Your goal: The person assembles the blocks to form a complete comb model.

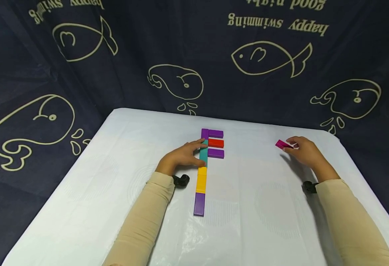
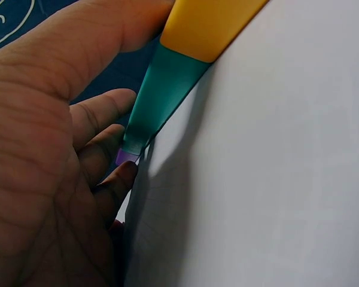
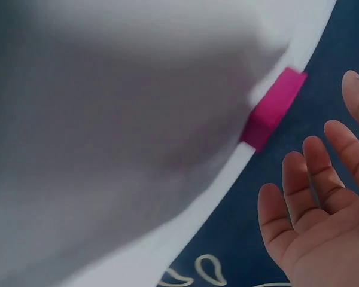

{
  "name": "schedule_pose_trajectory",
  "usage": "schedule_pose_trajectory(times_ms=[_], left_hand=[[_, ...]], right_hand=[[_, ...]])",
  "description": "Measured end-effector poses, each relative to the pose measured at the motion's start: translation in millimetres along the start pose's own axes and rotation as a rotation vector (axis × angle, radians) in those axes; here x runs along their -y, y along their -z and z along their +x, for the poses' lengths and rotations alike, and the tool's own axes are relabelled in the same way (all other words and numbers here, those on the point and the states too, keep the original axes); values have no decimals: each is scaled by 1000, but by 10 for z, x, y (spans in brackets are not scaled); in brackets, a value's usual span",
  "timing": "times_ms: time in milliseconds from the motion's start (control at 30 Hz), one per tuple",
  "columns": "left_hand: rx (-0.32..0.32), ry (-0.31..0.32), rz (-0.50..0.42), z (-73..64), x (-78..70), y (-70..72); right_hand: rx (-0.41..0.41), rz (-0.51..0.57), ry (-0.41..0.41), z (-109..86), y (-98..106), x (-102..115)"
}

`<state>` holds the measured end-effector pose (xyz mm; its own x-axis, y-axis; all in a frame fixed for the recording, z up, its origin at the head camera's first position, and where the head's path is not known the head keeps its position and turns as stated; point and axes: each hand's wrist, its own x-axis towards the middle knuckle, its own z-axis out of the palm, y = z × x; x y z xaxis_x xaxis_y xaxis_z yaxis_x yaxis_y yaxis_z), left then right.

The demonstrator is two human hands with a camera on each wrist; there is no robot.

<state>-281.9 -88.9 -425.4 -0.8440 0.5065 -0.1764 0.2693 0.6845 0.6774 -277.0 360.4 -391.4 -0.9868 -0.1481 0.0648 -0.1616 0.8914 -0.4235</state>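
My left hand [image 1: 183,154] rests at a column of flat coloured blocks, thumb and fingertips spread along the teal part [image 1: 203,154]. In the left wrist view the fingers are loosely extended beside the teal block [image 2: 167,89], and the thumb tip lies by the yellow block [image 2: 209,27]. Toward the near end come a yellow section [image 1: 201,181] and a purple block [image 1: 199,204]. At the right, my right hand [image 1: 307,151] is beside a magenta block [image 1: 282,144]. In the right wrist view its fingers are spread, apart from the magenta block [image 3: 275,107].
A purple block [image 1: 205,133] tops the column at its far end. From its right side jut a purple block [image 1: 216,133], a red block [image 1: 216,143] and another purple block [image 1: 216,153]. Behind the white table [image 1: 81,207] hangs a dark printed cloth [image 1: 207,44].
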Motion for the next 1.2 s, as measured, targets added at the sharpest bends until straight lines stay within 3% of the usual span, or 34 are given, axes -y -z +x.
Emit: schedule_pose_trajectory(times_ms=[300,1200], left_hand=[[-1,-10,5,2,14,14],[5,-16,0,12,23,3]], right_hand=[[79,6,-105,88,5,-164],[133,10,-131,163,-58,-207]])
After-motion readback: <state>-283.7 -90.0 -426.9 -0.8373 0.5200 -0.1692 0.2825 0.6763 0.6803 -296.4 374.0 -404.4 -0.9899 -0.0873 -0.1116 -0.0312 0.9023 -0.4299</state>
